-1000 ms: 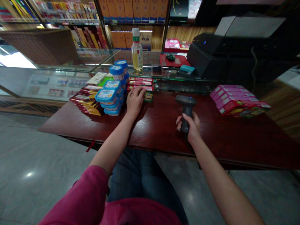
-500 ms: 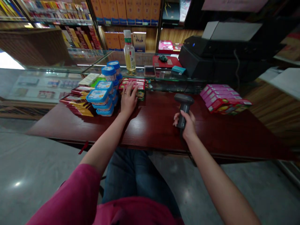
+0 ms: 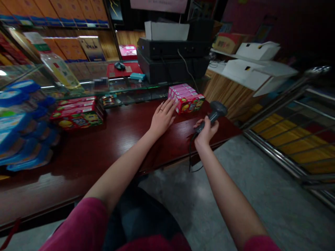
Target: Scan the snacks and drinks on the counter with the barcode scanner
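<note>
The left hand (image 3: 162,118) is holding its fingers straight at the pink boxes (image 3: 190,100), right of centre; the right hand (image 3: 205,131) is gripping the scanner (image 3: 217,111). Red boxes (image 3: 78,116) and lidded tubs (image 3: 31,146) are standing at left; upper left, a bottle (image 3: 56,64) is holding yellow liquid (image 3: 68,80).

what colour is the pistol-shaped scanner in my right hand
The pistol-shaped scanner is dark grey, clearest in the head view.

The left hand (image 3: 162,118) has moved from the red boxes (image 3: 80,120) to the pink-topped boxes (image 3: 190,104).
</note>
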`<state>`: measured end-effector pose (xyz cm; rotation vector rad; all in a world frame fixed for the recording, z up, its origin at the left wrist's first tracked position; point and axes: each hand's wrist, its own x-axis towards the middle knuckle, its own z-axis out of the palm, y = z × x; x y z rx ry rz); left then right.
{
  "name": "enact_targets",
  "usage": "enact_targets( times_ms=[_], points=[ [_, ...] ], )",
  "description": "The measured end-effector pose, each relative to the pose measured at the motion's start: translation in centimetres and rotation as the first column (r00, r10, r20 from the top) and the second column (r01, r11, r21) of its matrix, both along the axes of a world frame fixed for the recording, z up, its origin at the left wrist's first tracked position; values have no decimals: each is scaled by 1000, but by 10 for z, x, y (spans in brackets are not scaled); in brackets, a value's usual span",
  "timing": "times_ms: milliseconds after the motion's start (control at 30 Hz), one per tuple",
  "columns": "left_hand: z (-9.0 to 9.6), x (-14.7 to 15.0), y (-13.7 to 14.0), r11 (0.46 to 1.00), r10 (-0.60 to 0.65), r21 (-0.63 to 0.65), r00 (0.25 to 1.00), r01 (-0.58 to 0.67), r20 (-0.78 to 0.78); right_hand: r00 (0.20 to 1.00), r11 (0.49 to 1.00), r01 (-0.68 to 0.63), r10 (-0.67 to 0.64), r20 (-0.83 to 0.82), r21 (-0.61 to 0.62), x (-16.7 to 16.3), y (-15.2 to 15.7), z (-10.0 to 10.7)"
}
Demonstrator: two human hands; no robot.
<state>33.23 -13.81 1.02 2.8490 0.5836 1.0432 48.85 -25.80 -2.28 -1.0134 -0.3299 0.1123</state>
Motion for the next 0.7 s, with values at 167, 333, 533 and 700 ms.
enact_targets(
  times_ms=[167, 333, 533, 700],
  points=[
    [-9, 75, 13, 994, 48, -100, 995, -39, 86, 981, 993, 106, -96, -170, 49, 6, 0, -6],
    [-14, 85, 7, 987, 83, -145, 989, -64, 125, 987, 997, 67, -61, -146, 31, 0, -1, -4],
    [-16, -1, -3, 985, -84, -139, 989, 101, 123, 986, 991, 113, -104, -130, 67, 4, -8, -3],
    [-23, -131, 25, 993, -18, -118, 994, 31, 107, 996, 996, -93, 93, 0, 13, -23, -7, 5]
  ],
)
